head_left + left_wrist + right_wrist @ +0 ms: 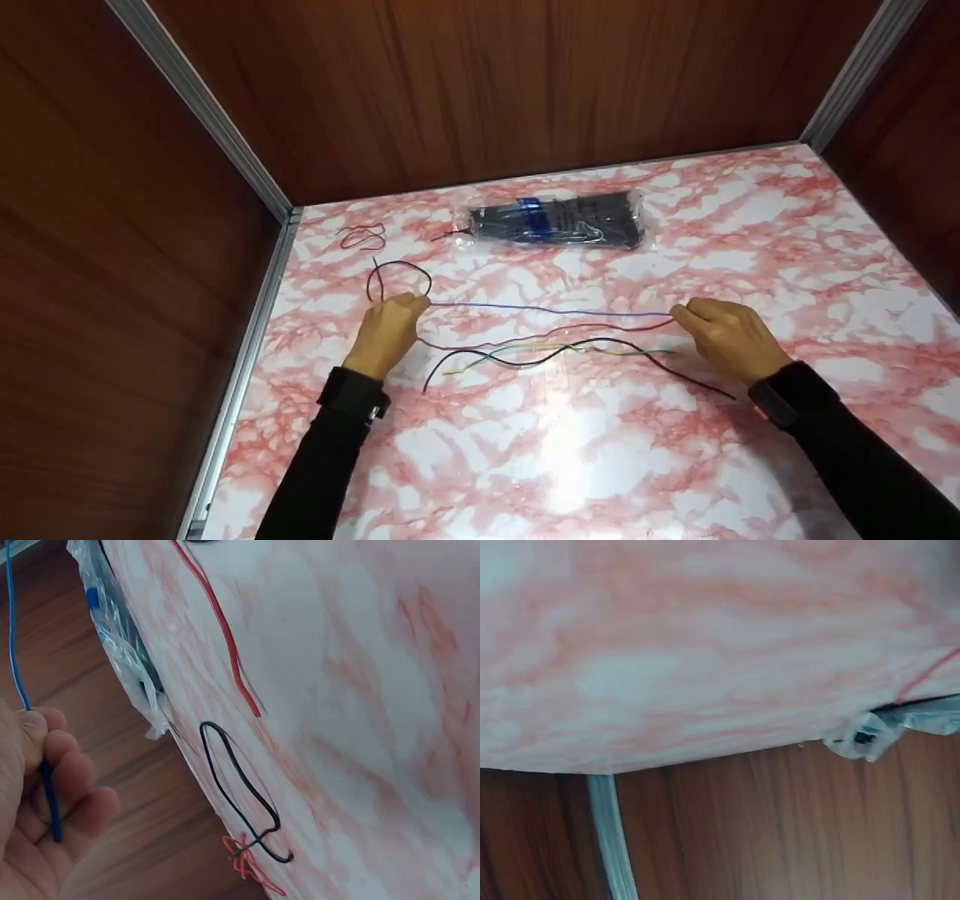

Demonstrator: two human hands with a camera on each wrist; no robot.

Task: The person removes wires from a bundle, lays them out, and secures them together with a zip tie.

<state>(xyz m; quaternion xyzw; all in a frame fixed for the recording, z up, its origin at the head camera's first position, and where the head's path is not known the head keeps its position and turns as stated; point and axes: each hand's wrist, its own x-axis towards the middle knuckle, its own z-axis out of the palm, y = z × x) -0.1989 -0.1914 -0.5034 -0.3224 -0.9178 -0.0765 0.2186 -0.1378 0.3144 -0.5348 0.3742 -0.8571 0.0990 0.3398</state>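
Note:
A thin blue wire (525, 307) stretches nearly straight between my two hands. My left hand (386, 330) pinches its left end, and in the left wrist view a short tail of the blue wire (13, 630) runs across the curled fingers. At the other end, my right hand (727, 334) pinches the wire between thumb and forefinger; the right wrist view does not show this hand. A red wire (487, 344) lies just below the blue one. Nearer to me, a black wire (517, 364) crosses a yellow-green wire (540, 344) on the table.
Beyond my left hand lies a looped black wire (405, 262), with a crumpled red wire (364, 244) farther back. A clear bag of black strips (577, 220) rests toward the rear of the marbled table (465, 465). Brown wood-grain panels (525, 82) enclose the back and sides.

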